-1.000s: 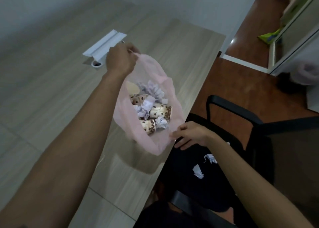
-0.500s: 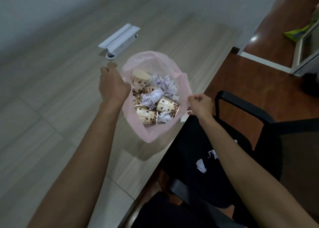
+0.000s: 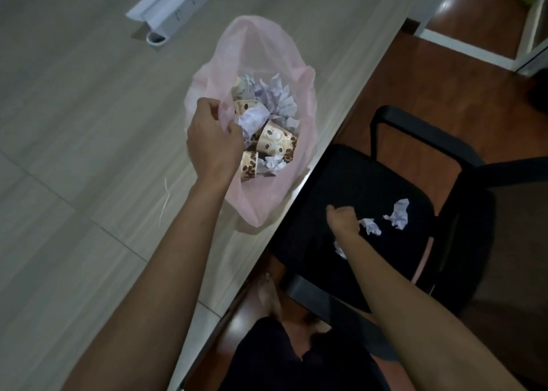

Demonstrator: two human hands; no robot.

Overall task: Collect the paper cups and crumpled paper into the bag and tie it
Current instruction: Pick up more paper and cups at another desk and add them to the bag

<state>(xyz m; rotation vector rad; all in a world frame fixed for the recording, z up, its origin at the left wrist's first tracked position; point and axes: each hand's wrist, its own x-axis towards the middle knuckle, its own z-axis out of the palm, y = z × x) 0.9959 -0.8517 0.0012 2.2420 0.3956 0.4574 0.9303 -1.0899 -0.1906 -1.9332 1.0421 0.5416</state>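
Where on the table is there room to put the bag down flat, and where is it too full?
Bare wood-look table top stretches left of the pink plastic bag, and nearer, beside the left forearm. It is crowded on the black chair seat, where crumpled white paper bits lie by the right hand.

My left hand (image 3: 212, 141) out ahead, fingers curled in a pinch, my right hand (image 3: 344, 218) lower, fingers curled, both forearms bare

a single head-worn wide-angle view looks steeply down from above, close over the pale wood-grain table (image 3: 74, 124) edge and the black mesh office chair (image 3: 370, 189); its edges seem slightly blurred.
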